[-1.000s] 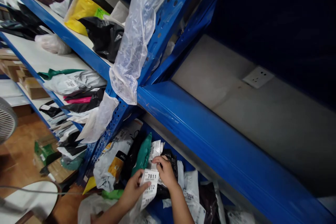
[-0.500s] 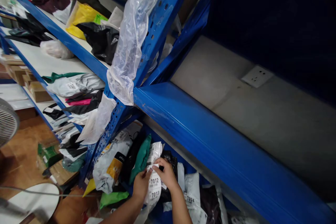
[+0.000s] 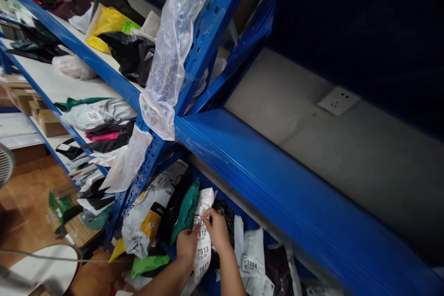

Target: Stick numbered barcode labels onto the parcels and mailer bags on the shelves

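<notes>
Left hand (image 3: 187, 243) beside right hand (image 3: 218, 229), each in pinch grip on label strip (image 3: 203, 251)

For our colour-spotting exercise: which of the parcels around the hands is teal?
The narrow parcel just above the left hand, left of the label strip: bluish green, unlike the lime-green bag and black parcel nearby.

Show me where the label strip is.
Head view, low centre: the label strip is held between the left hand and right hand, right of the teal bag.

Blue shelving (image 3: 284, 194) stands before a grey wall (image 3: 354, 157) with a socket (image 3: 338, 100).
</notes>
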Motion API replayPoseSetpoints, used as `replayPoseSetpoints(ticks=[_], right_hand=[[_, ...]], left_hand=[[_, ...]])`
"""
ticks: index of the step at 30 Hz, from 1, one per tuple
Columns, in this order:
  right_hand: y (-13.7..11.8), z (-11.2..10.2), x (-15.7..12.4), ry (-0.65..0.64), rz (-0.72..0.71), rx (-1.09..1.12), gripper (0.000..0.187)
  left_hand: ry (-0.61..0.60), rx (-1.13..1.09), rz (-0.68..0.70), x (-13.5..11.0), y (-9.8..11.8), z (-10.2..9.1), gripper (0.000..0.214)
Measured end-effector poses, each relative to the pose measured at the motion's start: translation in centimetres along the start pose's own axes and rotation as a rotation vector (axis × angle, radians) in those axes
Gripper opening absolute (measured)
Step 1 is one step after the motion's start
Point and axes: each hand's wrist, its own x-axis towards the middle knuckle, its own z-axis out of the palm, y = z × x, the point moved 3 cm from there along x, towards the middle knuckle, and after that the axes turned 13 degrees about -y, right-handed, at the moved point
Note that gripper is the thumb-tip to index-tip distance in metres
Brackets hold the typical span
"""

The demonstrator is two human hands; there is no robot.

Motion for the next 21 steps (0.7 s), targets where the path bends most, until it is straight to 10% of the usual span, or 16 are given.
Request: replayPoseSetpoints(ticks=[16,21], right_hand=[[-2.2,0.6,-0.4,-0.090,0.072,-0.391,0.011],[-2.0,0.4,-0.4,-0.073,0.003,-0.330,0.031]], left_hand=[[-0.360,0.109,0.064,-4.8,0.2,-3.4,0.061],[-0.515,0.286,0.309,-7.2,2.5,-6.8,0.051]])
